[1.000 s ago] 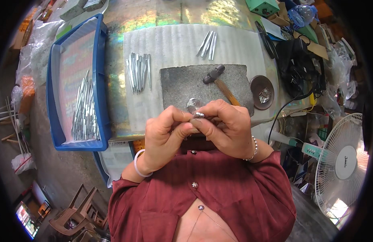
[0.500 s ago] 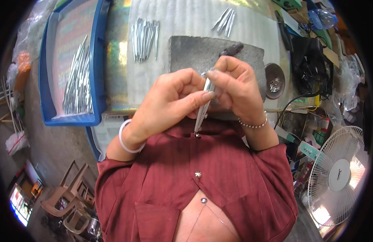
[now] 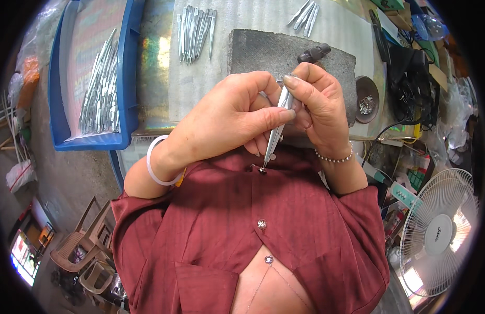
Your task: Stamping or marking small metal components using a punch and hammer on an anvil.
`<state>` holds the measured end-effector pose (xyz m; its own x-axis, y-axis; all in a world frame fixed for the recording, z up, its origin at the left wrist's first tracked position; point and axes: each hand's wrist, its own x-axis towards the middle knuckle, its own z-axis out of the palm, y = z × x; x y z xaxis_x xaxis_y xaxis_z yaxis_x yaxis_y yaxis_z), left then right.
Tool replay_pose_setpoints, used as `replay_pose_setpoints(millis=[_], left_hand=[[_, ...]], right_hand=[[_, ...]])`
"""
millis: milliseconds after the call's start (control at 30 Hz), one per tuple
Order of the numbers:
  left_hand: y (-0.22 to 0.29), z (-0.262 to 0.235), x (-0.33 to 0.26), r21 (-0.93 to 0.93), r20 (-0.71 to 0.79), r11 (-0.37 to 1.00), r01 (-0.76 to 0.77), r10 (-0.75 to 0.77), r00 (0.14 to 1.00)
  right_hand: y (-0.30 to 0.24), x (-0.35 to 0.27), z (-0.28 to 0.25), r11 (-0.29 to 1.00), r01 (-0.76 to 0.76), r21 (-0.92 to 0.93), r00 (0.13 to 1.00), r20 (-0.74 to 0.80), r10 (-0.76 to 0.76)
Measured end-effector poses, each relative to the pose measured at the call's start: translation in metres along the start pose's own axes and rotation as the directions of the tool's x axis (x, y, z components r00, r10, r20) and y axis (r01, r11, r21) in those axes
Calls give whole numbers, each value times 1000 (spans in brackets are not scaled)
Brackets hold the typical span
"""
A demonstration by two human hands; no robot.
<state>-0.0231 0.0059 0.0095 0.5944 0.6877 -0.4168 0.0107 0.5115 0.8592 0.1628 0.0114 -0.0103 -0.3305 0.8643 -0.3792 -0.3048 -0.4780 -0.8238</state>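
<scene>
1. Metal tweezers (image 3: 276, 131): slim, silver, tapering to a point; held nearly upright in front of the chest, point downward just above the top button of the red shirt (image 3: 242, 230). Judged light, stiff along the blades yet springy at the tips, smooth and liable to slip; best taken at the mid-shank, clear of the point

2. Left hand (image 3: 227, 118): fingers curled, thumb pressed against the tweezers' middle; closed on the piece. White bangle (image 3: 154, 167) at the wrist

3. Right hand (image 3: 318, 107): forefinger and thumb pinching the upper end of the tweezers, the other fingers folded behind; beaded bracelet (image 3: 334, 158) at the wrist

4. Grey stone block (image 3: 284, 49): on the bench beyond the hands, a hammer head (image 3: 314, 53) resting on it

5. Loose tweezers, one bundle (image 3: 195, 31) left of the block, a smaller group (image 3: 305, 13) further back

6. Blue tray (image 3: 124, 68): at the left, holding a heap of like pieces (image 3: 98, 94)

7. Small round dish (image 3: 366, 99): right of the block, with small bright bits; contents too small to tell

8. White fan (image 3: 439, 233): lower right, well apart
</scene>
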Motion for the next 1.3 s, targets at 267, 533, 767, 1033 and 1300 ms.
replay_pose_setpoints(millis=[267,533,767,1033,1300], left_hand=[[12,2,8,50,45,998,28,-30,999],[25,7,21,-10,139,998,64,-62,988],[26,15,31,59,182,998,20,-30,983],[31,18,41,178,227,984,-11,-30,974],[36,16,55,218,250,971,94,-149,957]], right_hand=[[1,-7,-3,996,64,63,997,-53,-61],[-1,-16,-8,962,80,261,994,-94,-57],[-1,-25,-15,953,172,250,978,-156,-136],[4,-29,-17,946,253,203,950,-239,-203],[6,-26,-23,940,248,232,942,-284,-179]])
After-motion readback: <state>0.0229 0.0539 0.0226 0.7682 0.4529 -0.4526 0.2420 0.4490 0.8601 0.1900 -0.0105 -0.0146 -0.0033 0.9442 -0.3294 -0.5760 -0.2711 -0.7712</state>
